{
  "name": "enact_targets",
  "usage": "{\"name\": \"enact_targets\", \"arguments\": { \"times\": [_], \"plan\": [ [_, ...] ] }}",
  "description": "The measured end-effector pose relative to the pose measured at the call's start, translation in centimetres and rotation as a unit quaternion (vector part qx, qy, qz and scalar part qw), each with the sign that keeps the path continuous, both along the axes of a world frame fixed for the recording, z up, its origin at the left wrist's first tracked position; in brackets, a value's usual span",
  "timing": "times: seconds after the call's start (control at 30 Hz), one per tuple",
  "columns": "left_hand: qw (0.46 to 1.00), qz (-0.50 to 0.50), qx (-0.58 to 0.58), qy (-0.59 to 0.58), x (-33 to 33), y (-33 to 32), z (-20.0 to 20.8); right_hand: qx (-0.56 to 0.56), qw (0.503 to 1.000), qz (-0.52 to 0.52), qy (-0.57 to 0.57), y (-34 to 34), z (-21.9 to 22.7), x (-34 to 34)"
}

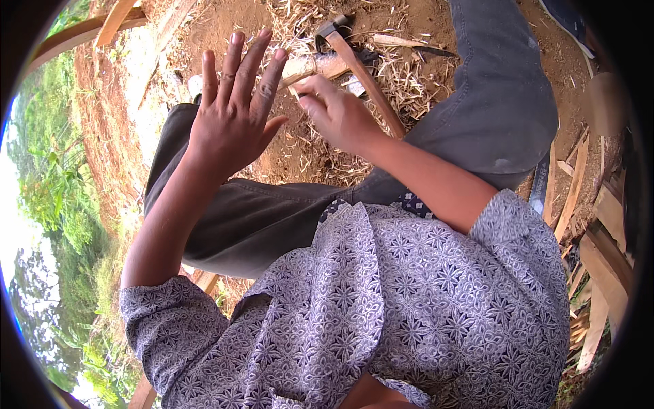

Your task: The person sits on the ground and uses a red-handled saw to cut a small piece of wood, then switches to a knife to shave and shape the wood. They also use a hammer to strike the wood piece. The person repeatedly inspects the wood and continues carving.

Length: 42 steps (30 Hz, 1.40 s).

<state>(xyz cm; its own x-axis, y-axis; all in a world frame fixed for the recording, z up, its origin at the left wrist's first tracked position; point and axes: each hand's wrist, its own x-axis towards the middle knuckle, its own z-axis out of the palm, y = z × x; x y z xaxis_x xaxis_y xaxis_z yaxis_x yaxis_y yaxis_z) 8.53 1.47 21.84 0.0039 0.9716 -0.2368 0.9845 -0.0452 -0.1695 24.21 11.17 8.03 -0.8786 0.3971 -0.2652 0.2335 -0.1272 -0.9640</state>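
Observation:
My left hand (235, 112) is raised over my bent knee, its fingers stretched out and apart, with nothing in it. Just to its right, my right hand (338, 117) is closed, fingers curled toward the thumb. A small pale sliver (294, 93) shows at those fingertips; whether they grip it is unclear. Beyond the right hand, a pale piece of wood (327, 66) lies on the ground. Across it slants an adze-like tool with a wooden handle (368, 85) and a dark metal head (332, 28), touched by neither hand.
Wood shavings (415, 88) litter the brown soil between my legs (504, 102). Split wood pieces (606, 266) are heaped at the right, and longer wooden poles (88, 31) lie at the upper left. A dark shoe (569, 24) shows at the upper right. Green plants (61, 198) grow at the left.

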Motion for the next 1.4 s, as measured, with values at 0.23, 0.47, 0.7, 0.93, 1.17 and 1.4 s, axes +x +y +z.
{"name": "enact_targets", "arguments": {
  "times": [0.23,0.47,0.7,0.93,1.17,1.4],
  "plan": [
    [1.0,0.008,0.002,-0.009,-0.2,0.2,0.1,0.049,0.994,-0.006,-0.095,0.0,-2.8,-0.2],
    [1.0,0.016,-0.01,0.002,0.2,-0.2,0.2,0.031,0.992,0.027,-0.123,0.3,-2.4,-0.4],
    [1.0,0.004,0.018,-0.01,-0.3,1.7,-0.5,0.057,0.994,-0.045,-0.079,-1.4,-3.6,-1.1],
    [1.0,0.011,-0.015,-0.01,0.4,1.1,-0.4,0.092,0.996,-0.005,-0.016,-0.6,-2.8,-0.5],
    [1.0,0.021,0.008,-0.013,-0.1,0.7,-0.7,0.067,0.996,0.025,-0.056,-1.0,-1.5,-1.0],
    [1.0,0.025,0.007,-0.018,-0.3,0.9,-0.7,0.068,0.997,-0.021,-0.02,-2.0,-3.1,-1.6]
  ]
}}
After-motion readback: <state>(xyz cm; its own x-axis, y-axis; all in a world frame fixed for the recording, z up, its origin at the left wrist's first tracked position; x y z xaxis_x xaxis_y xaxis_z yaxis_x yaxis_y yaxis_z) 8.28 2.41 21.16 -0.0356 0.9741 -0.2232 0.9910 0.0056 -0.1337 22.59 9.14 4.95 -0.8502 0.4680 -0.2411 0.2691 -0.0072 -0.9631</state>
